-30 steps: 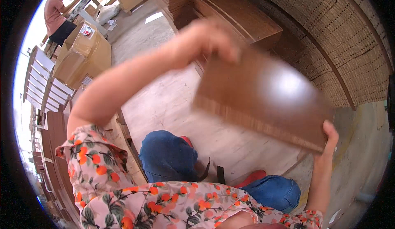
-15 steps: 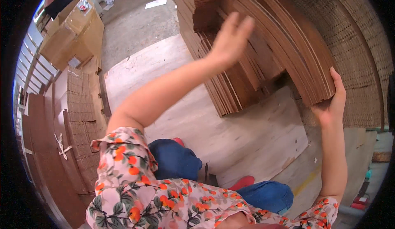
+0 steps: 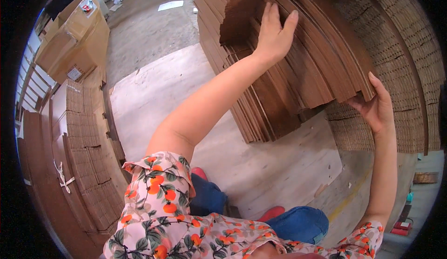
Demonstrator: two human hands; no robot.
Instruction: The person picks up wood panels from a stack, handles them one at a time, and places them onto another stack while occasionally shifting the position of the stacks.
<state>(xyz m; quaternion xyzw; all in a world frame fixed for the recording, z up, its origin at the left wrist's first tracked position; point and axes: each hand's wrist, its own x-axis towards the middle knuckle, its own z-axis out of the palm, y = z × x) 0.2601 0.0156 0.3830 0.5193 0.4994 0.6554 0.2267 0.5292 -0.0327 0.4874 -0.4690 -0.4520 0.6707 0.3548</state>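
Note:
A thick bundle of brown cardboard sheets (image 3: 321,44) stands on edge at the upper right, its sheets slightly fanned. My right hand (image 3: 375,107) grips the near end of its right-hand sheets, thumb up along the outer face and fingers beneath the lower corner. Against the bundle's left side lies my left hand (image 3: 275,33), its fingers stretched and thumb apart, holding nothing. Just left of the bundle, more brown sheets (image 3: 267,105) stand on edge in a row. How far the right fingers reach under the sheets is hidden.
A pale board (image 3: 186,96) covers the floor by my feet. Tall stacks of corrugated cardboard (image 3: 400,63) rise on the right, with another stack (image 3: 86,138) on the left. An opened carton (image 3: 77,40) stands at the far left, and a paper (image 3: 170,5) lies on the floor beyond.
The bundle's near end has shifted up and away with my right hand, closing toward the sheets on its left. My left hand has moved slightly right, onto the bundle.

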